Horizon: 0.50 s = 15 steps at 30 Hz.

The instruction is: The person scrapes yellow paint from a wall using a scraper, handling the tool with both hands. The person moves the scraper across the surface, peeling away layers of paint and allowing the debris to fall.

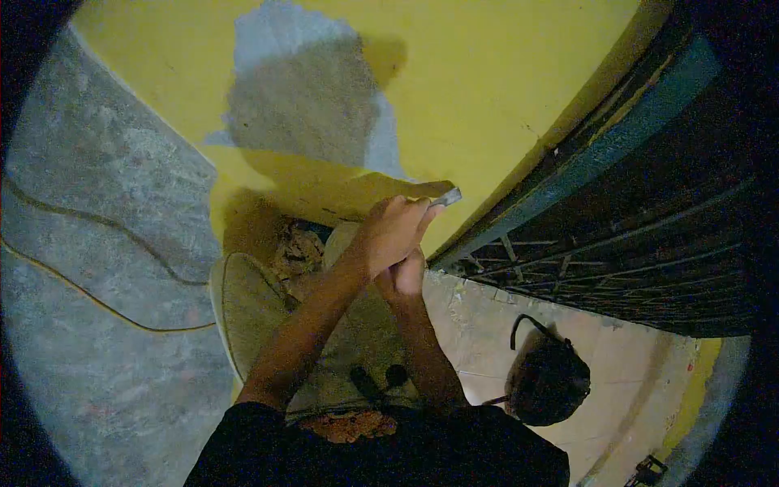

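Observation:
My left hand (pixel 395 230) is closed around a flat metal-tipped tool, whose grey tip (pixel 449 196) sticks out past the fingers toward the right. Its handle is hidden in the grip. Just below, my right hand (pixel 408 274) is closed and pressed up against the underside of the left hand; what its fingers hold is hidden. Both hands are close in front of a yellow wall (pixel 479 89). A large bare grey patch (pixel 304 97) shows where the yellow coat is gone, and a ragged yellow edge runs along its bottom beside the tool.
A dark metal grille gate (pixel 617 219) with a green frame stands at the right. On the tiled floor lies a black bag (pixel 552 377). A cable (pixel 122 308) crosses the grey concrete floor (pixel 97 390) at the left. Brown crumpled debris (pixel 299 247) lies near the wall's foot.

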### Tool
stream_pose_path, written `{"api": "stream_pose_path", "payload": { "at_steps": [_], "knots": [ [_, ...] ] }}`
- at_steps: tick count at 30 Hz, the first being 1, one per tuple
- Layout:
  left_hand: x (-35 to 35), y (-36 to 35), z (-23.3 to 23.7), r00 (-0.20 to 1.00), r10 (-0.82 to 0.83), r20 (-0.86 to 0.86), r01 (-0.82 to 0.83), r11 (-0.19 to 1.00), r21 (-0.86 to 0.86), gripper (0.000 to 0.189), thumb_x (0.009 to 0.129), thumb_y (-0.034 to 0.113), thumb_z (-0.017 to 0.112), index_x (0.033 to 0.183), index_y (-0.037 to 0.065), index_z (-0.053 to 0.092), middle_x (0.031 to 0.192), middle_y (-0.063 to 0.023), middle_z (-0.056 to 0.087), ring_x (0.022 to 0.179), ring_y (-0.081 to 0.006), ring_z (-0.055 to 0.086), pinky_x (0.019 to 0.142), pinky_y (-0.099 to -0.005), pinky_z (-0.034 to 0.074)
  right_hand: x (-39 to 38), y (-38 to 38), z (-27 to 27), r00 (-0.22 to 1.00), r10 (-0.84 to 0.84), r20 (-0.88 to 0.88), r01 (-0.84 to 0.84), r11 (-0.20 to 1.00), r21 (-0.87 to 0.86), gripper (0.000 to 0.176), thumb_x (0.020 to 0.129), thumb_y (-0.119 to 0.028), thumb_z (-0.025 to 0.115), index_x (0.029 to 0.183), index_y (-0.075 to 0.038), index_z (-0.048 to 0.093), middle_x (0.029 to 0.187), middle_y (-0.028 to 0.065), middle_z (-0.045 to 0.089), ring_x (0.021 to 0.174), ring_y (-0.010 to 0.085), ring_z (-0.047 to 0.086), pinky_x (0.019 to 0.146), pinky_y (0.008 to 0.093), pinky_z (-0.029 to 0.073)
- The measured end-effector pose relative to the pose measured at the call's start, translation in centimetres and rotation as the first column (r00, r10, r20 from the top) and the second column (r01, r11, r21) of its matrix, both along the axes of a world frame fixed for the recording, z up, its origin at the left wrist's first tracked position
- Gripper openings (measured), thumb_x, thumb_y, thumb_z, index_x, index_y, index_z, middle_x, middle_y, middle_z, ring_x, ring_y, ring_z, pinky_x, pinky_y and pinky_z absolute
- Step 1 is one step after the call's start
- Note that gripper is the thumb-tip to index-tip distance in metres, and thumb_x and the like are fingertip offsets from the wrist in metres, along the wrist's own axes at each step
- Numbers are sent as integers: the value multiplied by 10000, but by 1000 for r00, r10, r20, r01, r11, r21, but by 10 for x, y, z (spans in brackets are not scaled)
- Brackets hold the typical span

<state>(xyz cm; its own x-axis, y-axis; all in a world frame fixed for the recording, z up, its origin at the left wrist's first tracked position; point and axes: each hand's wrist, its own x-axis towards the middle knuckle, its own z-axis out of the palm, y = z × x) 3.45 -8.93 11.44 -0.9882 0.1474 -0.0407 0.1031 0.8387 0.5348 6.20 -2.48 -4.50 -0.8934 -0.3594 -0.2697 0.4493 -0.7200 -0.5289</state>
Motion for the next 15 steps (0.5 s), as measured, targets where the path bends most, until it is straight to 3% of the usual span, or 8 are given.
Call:
{"api": "stream_pose_path", "payload": {
  "at_steps": [4, 5, 6, 7, 8, 9, 13, 15],
  "knots": [
    [-3, 9, -24, 944, -27, -328, 49, 997, 61, 344, 991, 337, 464, 957, 28, 612, 835, -241, 622, 828, -427, 602, 744, -514, 480, 5, 18, 49, 1000, -24, -21, 18, 972, -235, 400, 972, -303, 483, 1290, -60, 484, 1166, 101, 584, 1070, 245, 575, 904, 396, 487],
    [-6, 14, -21, 965, -41, -261, 53, 998, 41, 339, 989, 327, 470, 936, 24, 612, 836, -242, 625, 825, -421, 598, 748, -504, 481, 7, 30, 57, 910, -32, -414, 139, 963, 230, 390, 978, -308, 479, 1282, -63, 489, 1171, 104, 584, 1065, 249, 578, 900, 399, 489],
    [-9, 21, -20, 981, -51, -189, 57, 998, 23, 335, 987, 318, 476, 916, 20, 612, 836, -242, 628, 822, -414, 595, 752, -494, 481, 8, 38, 60, 697, 154, -700, 399, 728, 558, 381, 985, -312, 475, 1274, -66, 494, 1175, 106, 584, 1060, 253, 581, 896, 402, 491],
    [-13, 31, -21, 981, -50, -186, 56, 998, 26, 335, 987, 318, 476, 916, 20, 612, 836, -242, 628, 822, -414, 595, 752, -494, 481, 5, 42, 62, 699, 157, -698, 397, 726, 561, 381, 985, -312, 475, 1274, -66, 494, 1175, 106, 584, 1060, 253, 581, 896, 402, 491],
    [-16, 41, -21, 975, -66, -213, 77, 996, 44, 315, 979, 305, 487, 918, 22, 611, 837, -244, 628, 819, -418, 601, 740, -495, 483, 1, 44, 64, 925, -67, -374, 204, 918, 341, 393, 988, -320, 474, 1284, -63, 488, 1182, 109, 582, 1063, 256, 580, 898, 405, 492],
    [-18, 45, -17, 967, -83, -239, 100, 993, 61, 296, 972, 292, 499, 919, 23, 610, 837, -245, 629, 816, -421, 608, 729, -496, 486, -2, 46, 64, 989, -133, 71, 133, 991, 6, 406, 991, -329, 472, 1294, -60, 483, 1188, 112, 580, 1067, 260, 579, 900, 408, 492],
    [-10, 43, -14, 992, -56, -109, 70, 989, 132, 279, 966, 279, 507, 922, 23, 606, 797, -244, 624, 767, -431, 623, 687, -502, 495, 3, 43, 41, 999, -52, 4, 52, 970, -236, 440, 989, -358, 477, 1312, -60, 475, 1201, 101, 578, 1086, 256, 574, 916, 400, 490],
    [-4, 28, -39, 941, -45, -336, 69, 996, 59, 298, 970, 279, 502, 881, 18, 612, 750, -249, 622, 712, -443, 630, 644, -514, 499, 10, 27, 30, 991, -128, -36, 111, 949, -296, 442, 991, -359, 482, 1316, -59, 473, 1204, 91, 577, 1089, 251, 571, 923, 384, 490]
  ]
}}
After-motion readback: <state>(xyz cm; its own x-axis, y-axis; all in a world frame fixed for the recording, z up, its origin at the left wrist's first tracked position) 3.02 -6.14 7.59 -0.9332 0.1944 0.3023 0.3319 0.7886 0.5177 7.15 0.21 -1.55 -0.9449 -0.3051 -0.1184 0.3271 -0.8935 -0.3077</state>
